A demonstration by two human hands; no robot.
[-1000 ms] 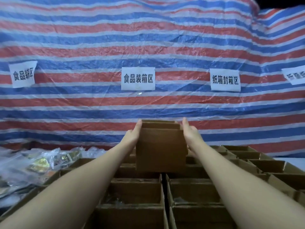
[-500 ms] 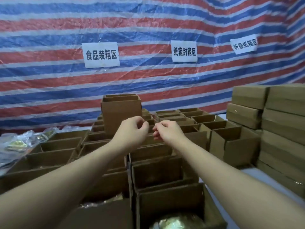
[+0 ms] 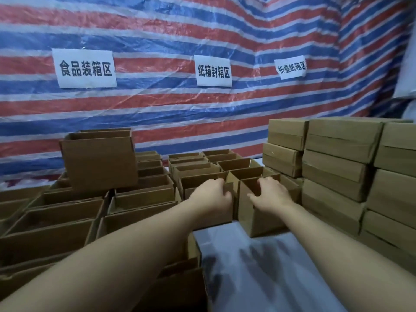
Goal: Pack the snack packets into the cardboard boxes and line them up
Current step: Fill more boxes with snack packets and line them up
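Observation:
Rows of open brown cardboard boxes (image 3: 144, 199) cover the table's left and middle. One open box (image 3: 99, 161) stands on top of the left rows. At the near end of a middle-right row sits an open box (image 3: 261, 219). My right hand (image 3: 270, 194) curls over that box's near rim, fingers inside. My left hand (image 3: 213, 194) grips the left edge of the same box, where it meets the neighbouring box (image 3: 198, 183). No snack packets show in this view.
Closed cardboard boxes (image 3: 337, 158) are stacked in tall piles at the right. A pale table surface (image 3: 247, 266) lies bare in front of the held box. A striped tarpaulin wall (image 3: 180, 113) with paper signs stands behind.
Both hands let go of the box now standing on the left rows and moved right and forward to an open box in the middle-right row. My view turned right.

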